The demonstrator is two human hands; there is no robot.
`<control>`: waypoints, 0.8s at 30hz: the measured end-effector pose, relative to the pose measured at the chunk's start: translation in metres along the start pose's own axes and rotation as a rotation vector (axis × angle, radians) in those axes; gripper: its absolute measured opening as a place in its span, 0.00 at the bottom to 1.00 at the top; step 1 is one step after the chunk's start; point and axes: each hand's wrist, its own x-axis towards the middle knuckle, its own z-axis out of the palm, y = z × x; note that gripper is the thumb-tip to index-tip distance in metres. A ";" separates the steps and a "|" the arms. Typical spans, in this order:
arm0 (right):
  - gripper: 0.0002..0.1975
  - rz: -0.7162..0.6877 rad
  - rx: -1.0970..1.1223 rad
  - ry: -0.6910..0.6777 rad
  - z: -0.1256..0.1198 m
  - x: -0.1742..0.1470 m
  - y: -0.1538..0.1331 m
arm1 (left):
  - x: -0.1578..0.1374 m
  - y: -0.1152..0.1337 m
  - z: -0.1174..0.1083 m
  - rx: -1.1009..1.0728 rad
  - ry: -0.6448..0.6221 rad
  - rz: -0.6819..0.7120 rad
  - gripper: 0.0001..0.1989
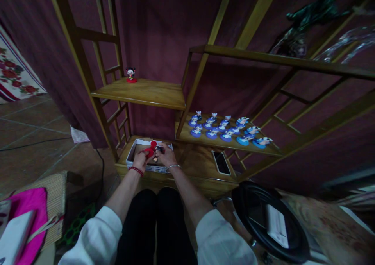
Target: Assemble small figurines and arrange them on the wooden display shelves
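My left hand (140, 159), wearing a red bead bracelet, is closed on a red round base (149, 152) above a shallow cardboard box (131, 154). A second red disc (153, 144) shows just beyond it; whether it is held or lies in the box, I cannot tell. The fingers of my right hand (167, 155), which has a silver bangle at its wrist, pinch a small black figurine piece (159, 149) close beside the red base. Below the hands a small figurine (155, 159) is partly visible in the box. My fingers hide some of the box's contents.
A figurine on a red base (131, 75) stands on the upper left shelf (146, 91). Several purple- and blue-based figurines (212, 132) stand in rows on the right shelf. A phone (221, 163) lies right of the box. A black stool (269, 218) is at lower right.
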 end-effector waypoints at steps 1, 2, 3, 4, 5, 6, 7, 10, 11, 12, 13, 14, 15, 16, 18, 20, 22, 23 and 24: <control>0.15 0.005 0.024 -0.009 -0.001 -0.001 -0.002 | -0.003 0.001 0.001 -0.011 -0.019 -0.002 0.10; 0.15 0.010 0.049 -0.018 -0.003 -0.001 -0.004 | -0.006 0.002 0.002 -0.022 -0.035 -0.004 0.11; 0.14 0.017 0.078 -0.028 -0.004 -0.002 -0.006 | -0.008 0.003 0.003 -0.031 -0.049 -0.006 0.12; 0.13 0.024 0.109 -0.041 -0.006 -0.003 -0.008 | -0.010 0.004 0.003 -0.042 -0.065 -0.010 0.12; 0.12 0.032 0.139 -0.052 -0.008 -0.003 -0.011 | -0.012 0.004 0.004 -0.057 -0.086 -0.017 0.13; 0.11 0.037 0.163 -0.060 -0.010 -0.003 -0.013 | -0.014 0.004 0.004 -0.077 -0.113 -0.026 0.13; 0.11 0.039 0.182 -0.065 -0.012 -0.004 -0.015 | -0.015 0.004 0.004 -0.101 -0.142 -0.035 0.14; 0.11 0.033 0.207 -0.061 -0.017 -0.005 -0.017 | -0.018 0.004 0.005 -0.177 -0.222 -0.043 0.16; 0.12 0.031 0.206 -0.058 -0.018 -0.005 -0.017 | -0.019 0.004 0.005 -0.189 -0.234 -0.035 0.17; 0.13 0.029 0.201 -0.057 -0.020 -0.005 -0.017 | -0.020 0.004 0.005 -0.193 -0.242 -0.025 0.17; 0.14 0.027 0.192 -0.061 -0.020 -0.006 -0.016 | -0.021 0.004 0.005 -0.190 -0.247 -0.017 0.16; 0.15 0.026 0.182 -0.069 -0.021 -0.006 -0.014 | -0.022 0.005 0.005 -0.183 -0.252 -0.011 0.16; 0.15 0.022 0.172 -0.080 -0.021 -0.006 -0.013 | -0.023 0.006 0.005 -0.174 -0.257 -0.007 0.16; 0.16 0.017 0.170 -0.094 -0.021 -0.006 -0.012 | -0.024 0.006 0.006 -0.169 -0.263 -0.002 0.15; 0.16 0.003 0.197 -0.127 -0.020 -0.006 -0.010 | -0.026 0.008 0.006 -0.172 -0.278 0.005 0.16; 0.16 -0.014 0.255 -0.154 -0.018 -0.005 -0.008 | -0.027 0.009 0.005 -0.187 -0.297 0.004 0.16; 0.16 -0.033 0.303 -0.163 -0.018 -0.005 -0.008 | -0.029 0.011 0.004 -0.201 -0.319 -0.001 0.17; 0.16 -0.047 0.309 -0.157 -0.018 -0.005 -0.009 | -0.030 0.011 0.003 -0.208 -0.328 0.000 0.17; 0.16 -0.059 0.305 -0.149 -0.019 -0.005 -0.010 | -0.031 0.012 0.002 -0.214 -0.335 0.002 0.16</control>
